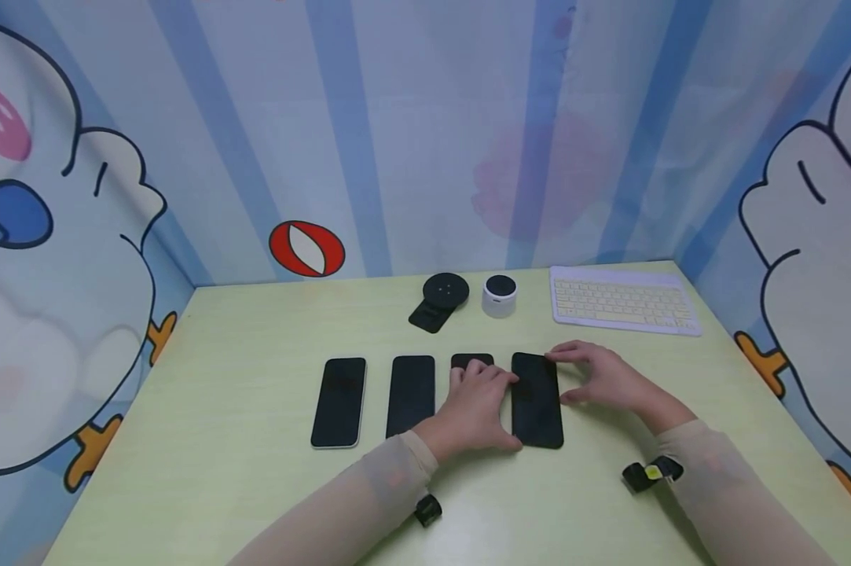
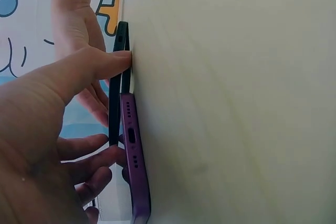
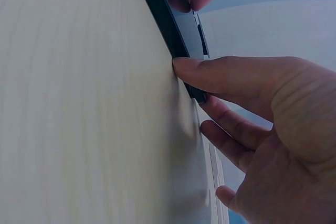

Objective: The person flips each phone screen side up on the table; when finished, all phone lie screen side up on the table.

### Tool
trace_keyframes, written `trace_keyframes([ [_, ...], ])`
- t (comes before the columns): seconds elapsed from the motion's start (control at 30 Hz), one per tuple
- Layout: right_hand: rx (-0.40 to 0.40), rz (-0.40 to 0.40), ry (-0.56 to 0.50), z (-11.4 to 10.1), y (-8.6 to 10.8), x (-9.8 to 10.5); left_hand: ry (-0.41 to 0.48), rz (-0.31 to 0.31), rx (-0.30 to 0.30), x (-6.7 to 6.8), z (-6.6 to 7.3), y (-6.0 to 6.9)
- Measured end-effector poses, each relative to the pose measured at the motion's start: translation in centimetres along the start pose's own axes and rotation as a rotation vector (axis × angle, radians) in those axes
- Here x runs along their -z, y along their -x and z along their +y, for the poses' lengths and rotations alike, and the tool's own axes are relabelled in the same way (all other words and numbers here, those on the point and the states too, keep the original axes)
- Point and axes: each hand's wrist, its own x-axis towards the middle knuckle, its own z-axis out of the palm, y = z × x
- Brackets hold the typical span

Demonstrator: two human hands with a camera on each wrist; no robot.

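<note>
Several dark-screened smartphones lie in a row in the head view. The rightmost black smartphone [image 1: 537, 402] is between both hands. My left hand [image 1: 473, 405] holds its left side, thumb by the lower corner and fingers by the upper part. On the right side, my right hand [image 1: 602, 380] grips it with the thumb at the edge and the fingertips near the top corner. Beneath my left hand is a partly hidden phone [image 1: 471, 361]; the left wrist view shows its purple edge [image 2: 137, 156]. Two more phones, one black [image 1: 411, 393] and one silver-edged [image 1: 339, 402], lie to the left.
Behind the row stand a black folding stand with a round disc [image 1: 445, 292] and a small white cylinder with a black top [image 1: 499, 296]. A lilac keyboard [image 1: 623, 300] lies at the back right. A printed curtain [image 1: 425, 141] borders the table's far edge.
</note>
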Motion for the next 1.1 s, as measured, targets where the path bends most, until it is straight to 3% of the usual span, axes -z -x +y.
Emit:
trace_keyframes([
  [0.7, 0.046, 0.014, -0.012, -0.4, 0.2, 0.0, 0.009, -0.023, 0.042, 0.1, 0.3, 0.1],
  [0.8, 0.051, 0.047, -0.049, -0.4, 0.8, -0.1, 0.092, -0.018, 0.028, 0.4, -0.2, 0.7],
  [0.93, 0.0, 0.12, -0.081, -0.4, 1.7, -0.1, 0.201, 0.026, 0.025, 1.2, -1.7, 2.0],
  [1.1, -0.06, 0.221, -0.016, -0.3, 2.5, 0.4, 0.24, 0.099, 0.085, 3.0, -4.3, 3.7],
])
